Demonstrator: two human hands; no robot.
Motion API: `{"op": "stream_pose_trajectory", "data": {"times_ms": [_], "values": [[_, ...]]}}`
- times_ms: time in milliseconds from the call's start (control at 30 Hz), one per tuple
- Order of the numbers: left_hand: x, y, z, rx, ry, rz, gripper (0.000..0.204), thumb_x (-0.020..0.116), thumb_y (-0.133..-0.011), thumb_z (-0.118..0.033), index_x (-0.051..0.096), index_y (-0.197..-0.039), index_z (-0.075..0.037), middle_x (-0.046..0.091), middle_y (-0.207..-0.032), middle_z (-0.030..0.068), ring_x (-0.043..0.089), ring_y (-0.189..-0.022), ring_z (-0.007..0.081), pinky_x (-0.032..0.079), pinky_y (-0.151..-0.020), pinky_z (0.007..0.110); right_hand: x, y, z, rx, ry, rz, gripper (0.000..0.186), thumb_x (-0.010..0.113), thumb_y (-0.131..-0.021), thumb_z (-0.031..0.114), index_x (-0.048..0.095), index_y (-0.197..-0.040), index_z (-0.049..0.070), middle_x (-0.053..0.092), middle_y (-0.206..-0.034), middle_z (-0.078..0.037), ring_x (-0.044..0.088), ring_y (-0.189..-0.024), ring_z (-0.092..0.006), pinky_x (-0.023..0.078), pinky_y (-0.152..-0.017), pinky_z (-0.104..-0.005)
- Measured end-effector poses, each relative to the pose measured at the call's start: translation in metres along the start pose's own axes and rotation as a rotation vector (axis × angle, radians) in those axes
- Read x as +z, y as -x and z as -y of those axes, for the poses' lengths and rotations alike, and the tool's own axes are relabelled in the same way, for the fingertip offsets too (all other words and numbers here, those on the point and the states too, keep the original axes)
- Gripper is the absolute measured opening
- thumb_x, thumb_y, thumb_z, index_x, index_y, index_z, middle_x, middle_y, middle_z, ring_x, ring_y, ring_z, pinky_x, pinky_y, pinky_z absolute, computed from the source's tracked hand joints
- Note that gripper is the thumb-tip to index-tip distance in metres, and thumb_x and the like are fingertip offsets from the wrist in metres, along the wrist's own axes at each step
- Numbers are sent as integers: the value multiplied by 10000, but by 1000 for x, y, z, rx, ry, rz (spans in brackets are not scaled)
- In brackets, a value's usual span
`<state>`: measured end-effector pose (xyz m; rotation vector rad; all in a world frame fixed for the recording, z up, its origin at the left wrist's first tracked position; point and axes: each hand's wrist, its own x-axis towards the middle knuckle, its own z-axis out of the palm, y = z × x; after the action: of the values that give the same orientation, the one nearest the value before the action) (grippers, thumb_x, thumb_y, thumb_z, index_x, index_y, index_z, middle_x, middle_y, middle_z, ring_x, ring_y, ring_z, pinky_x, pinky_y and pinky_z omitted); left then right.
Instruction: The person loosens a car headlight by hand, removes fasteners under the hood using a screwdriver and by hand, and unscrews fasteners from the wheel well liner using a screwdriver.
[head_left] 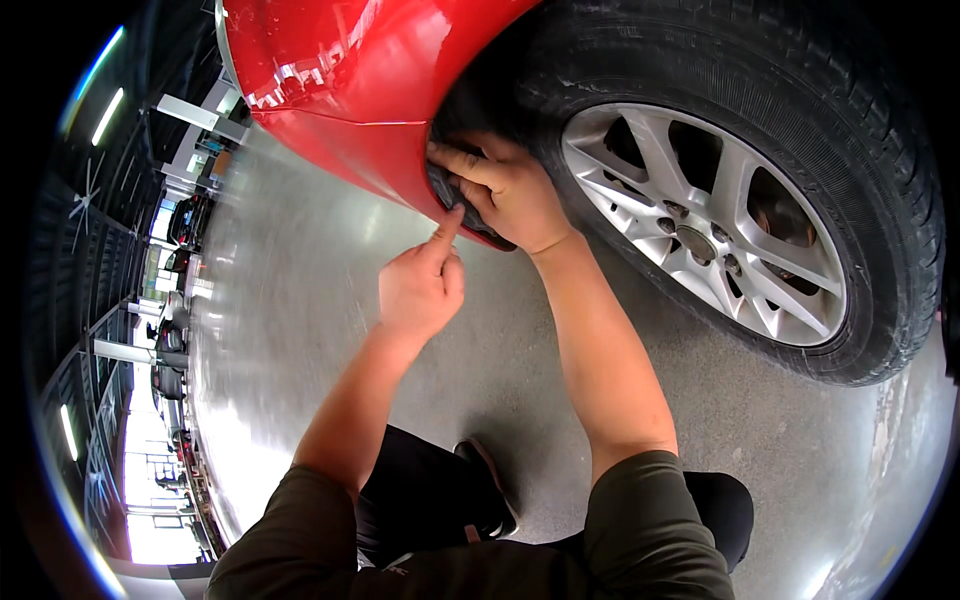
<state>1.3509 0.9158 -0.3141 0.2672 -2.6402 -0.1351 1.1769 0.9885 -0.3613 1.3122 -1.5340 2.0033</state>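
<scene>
A red fender (340,75) curves over the front of a black tire (720,50) with a silver alloy rim (655,135). My right hand (515,200) reaches into the gap, its bent fingers gripping the edge of the black wheel arch liner (474,222) along the fender lip. Just below and left of it, my left hand (422,285) has its index finger stretched up to touch the lower liner edge. Its other fingers are curled, and I cannot make out whether anything is inside them. The right fingertips are partly shadowed in the arch.
Grey concrete floor (290,280) lies under the car and around my dark shoe (475,465) and bent legs. In the distance on the left, several parked cars (180,225) and white posts (195,112) line the workshop beneath strip lights.
</scene>
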Motion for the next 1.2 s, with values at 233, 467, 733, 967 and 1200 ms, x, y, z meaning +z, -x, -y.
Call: {"op": "stream_pose_trajectory", "data": {"times_ms": [233,467,733,967,1200], "values": [[13,-1,9,23,-292,151,512,560,-925,-162,591,-1436,-142,671,-725,127,670,-661,340,544,-624,469,10,2,-3,-37,173,12,587,675,-849,37,706,-1303,409,707,-1190,-61,700,-992,-297,584,-862,-414],[14,8,7,-2,-44,235,325,550,-937,-153,712,-1216,-112,706,-792,160,681,-703,363,545,-657,460,13,6,8,98,67,76,518,668,-862,12,740,-1267,328,735,-1095,-56,702,-878,-267,573,-756,-354],[9,5,4,-329,189,311,241,539,-944,-122,736,-1076,-79,709,-812,176,694,-717,339,550,-693,435,-8,24,-6,411,-275,244,199,642,-993,67,770,-1144,54,784,-995,-87,704,-892,-126,548,-810,-267],[17,0,12,-40,-18,243,433,536,-926,-151,651,-1343,-136,711,-793,172,707,-742,366,566,-691,477,-1,65,-52,698,-197,258,231,604,-994,77,773,-1149,105,778,-1056,-130,738,-909,-237,564,-822,-334],[27,-11,8,-62,-386,479,560,527,-951,-181,507,-1511,-178,685,-731,173,690,-708,377,549,-661,492,28,110,-71,680,-44,146,280,555,-983,-30,748,-1171,47,771,-1082,-95,726,-984,-193,570,-869,-310]]}}
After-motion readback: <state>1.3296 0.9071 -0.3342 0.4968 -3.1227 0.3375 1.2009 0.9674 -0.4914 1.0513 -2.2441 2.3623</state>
